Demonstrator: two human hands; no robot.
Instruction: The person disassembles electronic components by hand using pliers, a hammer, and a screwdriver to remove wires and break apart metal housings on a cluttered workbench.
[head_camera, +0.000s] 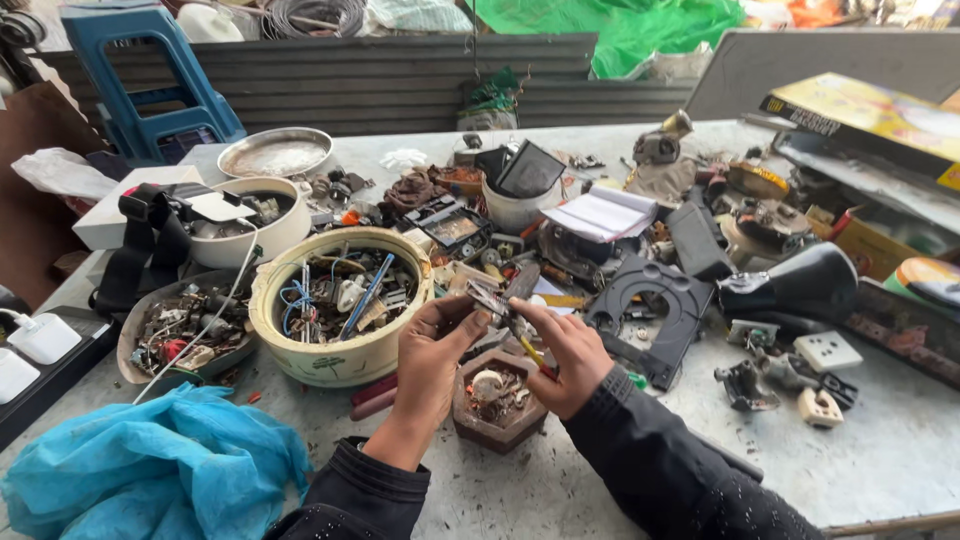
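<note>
Cluttered grey worktable (880, 440) outdoors, corrugated metal sheet behind, blue stool (150, 80) at far left. From my remote feed: both hands meet at centre, just above a small brown hexagonal dish (497, 400) of bits. Left hand (432, 350) is closed, thumb & fingers pinching a small metal part (488, 298). Part's long axis runs upper-left to lower-right, its far end pointing away toward the cream bowl (340, 305). Right hand (568, 355) is closed round a screwdriver (528, 345) w/ yellow shaft; tool lies diagonally, tip up-left at the part, handle end hidden in the fist. Whether tip touches the part, I cannot tell.

Cream bowl, just left of the left hand, is full of wires & scrap. Black plastic frame (655, 310) lies right of the hands; white sockets (828, 350) further right. Blue plastic bag (150, 465) sits at near left.
</note>
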